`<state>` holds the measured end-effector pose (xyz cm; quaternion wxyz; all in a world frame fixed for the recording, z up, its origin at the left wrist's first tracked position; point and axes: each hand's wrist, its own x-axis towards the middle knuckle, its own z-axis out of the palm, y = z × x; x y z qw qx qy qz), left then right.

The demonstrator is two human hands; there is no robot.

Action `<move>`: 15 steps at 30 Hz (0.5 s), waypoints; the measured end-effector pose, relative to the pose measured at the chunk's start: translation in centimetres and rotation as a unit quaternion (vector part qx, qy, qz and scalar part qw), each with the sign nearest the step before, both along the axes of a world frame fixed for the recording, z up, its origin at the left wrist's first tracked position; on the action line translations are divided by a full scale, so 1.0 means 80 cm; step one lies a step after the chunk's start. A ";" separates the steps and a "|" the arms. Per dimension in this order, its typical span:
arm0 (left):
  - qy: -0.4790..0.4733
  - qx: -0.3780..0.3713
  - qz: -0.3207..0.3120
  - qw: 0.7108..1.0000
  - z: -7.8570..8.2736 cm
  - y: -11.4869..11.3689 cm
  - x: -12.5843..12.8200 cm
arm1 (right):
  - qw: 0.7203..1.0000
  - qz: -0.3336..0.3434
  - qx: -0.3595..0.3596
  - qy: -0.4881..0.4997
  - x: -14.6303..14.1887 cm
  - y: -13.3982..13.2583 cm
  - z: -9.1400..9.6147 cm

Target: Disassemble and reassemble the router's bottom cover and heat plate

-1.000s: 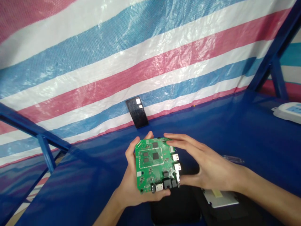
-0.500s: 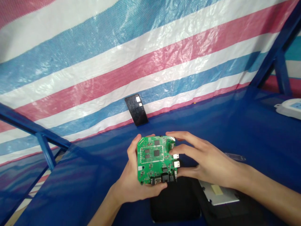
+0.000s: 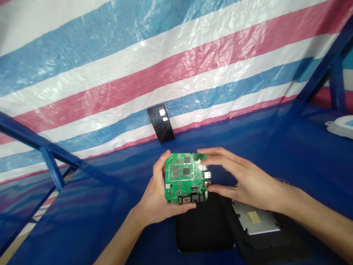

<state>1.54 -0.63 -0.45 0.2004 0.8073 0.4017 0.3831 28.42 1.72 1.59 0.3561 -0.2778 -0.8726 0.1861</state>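
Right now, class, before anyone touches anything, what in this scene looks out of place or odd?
Away from the green circuit board, a black glossy slab leans tilted against the striped tarpaulin, white labels on its face: an oddly isolated spot.

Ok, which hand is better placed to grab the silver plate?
Right, probably. The right hand rests at the port edge of the green circuit board, nearest the silver plate, while the left hand is carrying the board from underneath.
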 end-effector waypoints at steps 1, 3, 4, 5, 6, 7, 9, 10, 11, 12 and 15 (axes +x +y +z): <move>-0.001 -0.001 0.000 1.000 0.000 0.000 0.000 | 1.000 -0.002 0.002 -0.002 0.000 -0.001 0.000; -0.003 -0.006 0.005 1.000 0.000 0.000 -0.001 | 1.000 -0.004 0.007 -0.018 -0.001 -0.003 -0.001; -0.005 -0.008 0.007 1.000 0.001 0.000 -0.001 | 1.000 -0.005 0.007 -0.028 -0.002 -0.004 -0.001; -0.007 -0.009 0.007 1.000 0.001 0.000 0.000 | 0.999 -0.006 0.007 -0.036 -0.003 -0.005 -0.002; -0.009 -0.008 0.004 1.000 0.001 -0.001 0.000 | 0.999 -0.010 0.006 -0.040 -0.003 -0.005 -0.002; -0.010 -0.006 -0.002 1.000 0.001 -0.001 0.001 | 0.999 -0.014 0.006 -0.042 -0.004 -0.006 -0.003; -0.011 -0.003 -0.013 1.000 0.001 -0.003 0.002 | 0.999 -0.021 0.009 -0.045 -0.004 -0.006 -0.002; -0.010 -0.003 -0.015 1.000 0.001 -0.004 0.003 | 0.998 -0.026 0.010 -0.048 -0.004 -0.006 -0.002; -0.009 -0.007 -0.015 1.000 0.001 -0.005 0.004 | 0.998 -0.032 0.009 -0.051 -0.004 -0.005 -0.001; -0.007 -0.012 -0.014 1.000 0.002 -0.006 0.004 | 0.998 -0.039 0.006 -0.053 -0.003 -0.005 0.000; -0.007 -0.048 -0.018 0.999 0.006 -0.007 0.002 | 0.996 -0.063 -0.012 -0.057 -0.002 -0.005 0.001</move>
